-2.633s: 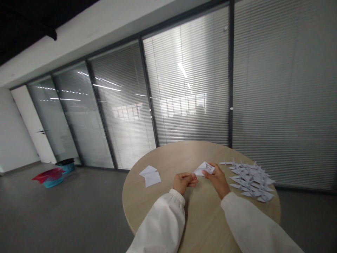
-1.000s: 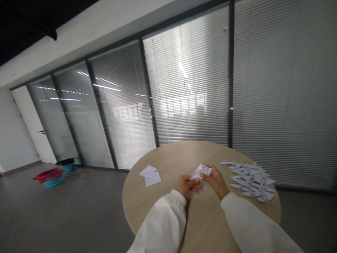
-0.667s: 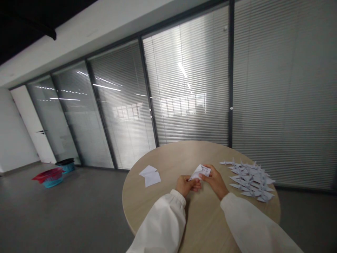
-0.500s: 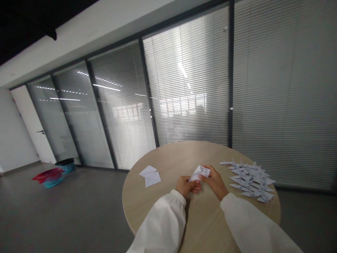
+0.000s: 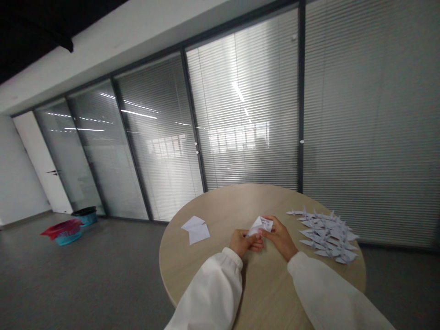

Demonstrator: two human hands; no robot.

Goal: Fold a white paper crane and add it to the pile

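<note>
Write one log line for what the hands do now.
left hand: pinches folded paper | right hand: holds same paper | beside: paper cranes, blank sheets on round table

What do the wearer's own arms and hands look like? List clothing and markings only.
Both arms are in long, loose white sleeves. The left sleeve and the right sleeve each end in a gathered cuff at the wrist. The left hand and the right hand are bare, with no gloves. No ring, watch or marking can be made out at this size.
</note>
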